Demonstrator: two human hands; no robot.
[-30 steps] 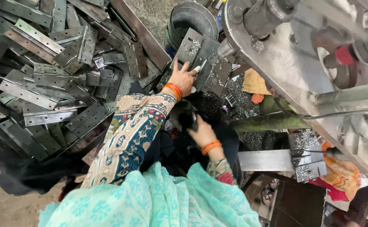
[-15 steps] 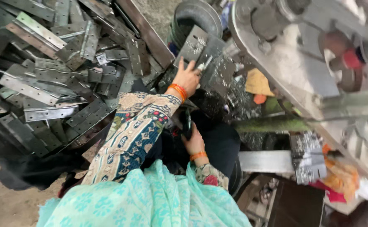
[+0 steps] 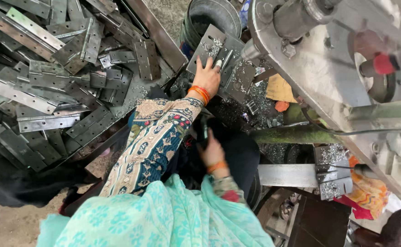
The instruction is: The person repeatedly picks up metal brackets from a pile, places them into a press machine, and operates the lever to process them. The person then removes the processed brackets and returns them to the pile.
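Left hand (image 3: 207, 75) pressed flat, fingers spread, on a grey metal hinge plate (image 3: 218, 57) beneath the drill spindle (image 3: 250, 49) of the big machine (image 3: 328, 77); no closed grip there. Right hand (image 3: 212, 151) low in the lap, curled around a dark object (image 3: 204, 130), hard to identify. Plate's long axis slanting up-left to down-right. Risk, probably: fingers just beside the spindle, sharp shavings (image 3: 260, 98), plate slipping under pressure. Pile of hinges (image 3: 63, 77) heaped to the left.

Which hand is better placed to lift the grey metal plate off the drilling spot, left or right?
Left, probably. The left hand already rests flat on the grey metal plate beneath the machine's spindle. The right hand is down near the lap, gripping a dark object I cannot identify.
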